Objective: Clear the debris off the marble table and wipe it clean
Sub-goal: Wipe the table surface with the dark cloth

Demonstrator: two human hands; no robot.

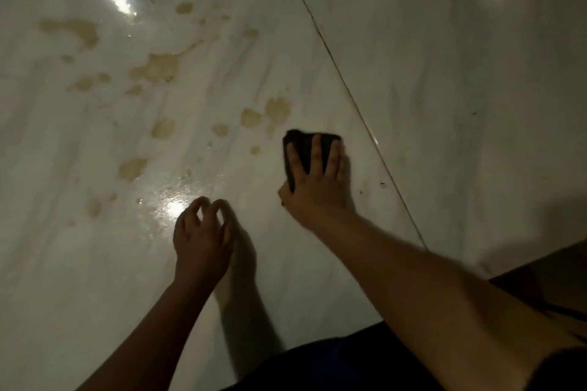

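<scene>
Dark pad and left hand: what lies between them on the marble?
Head view: only bare glossy marble between dark pad and left hand.

Marble table (79,263): white, grey-veined, glossy and wet-looking, with a seam (346,89) running diagonally across it. I see many tan stains (157,68) splashed over the left slab, the largest at upper middle. Black wiping pad (300,138) lies flat just left of the seam, below the nearest stains. A few dark specks (382,184) sit beside the seam
</scene>
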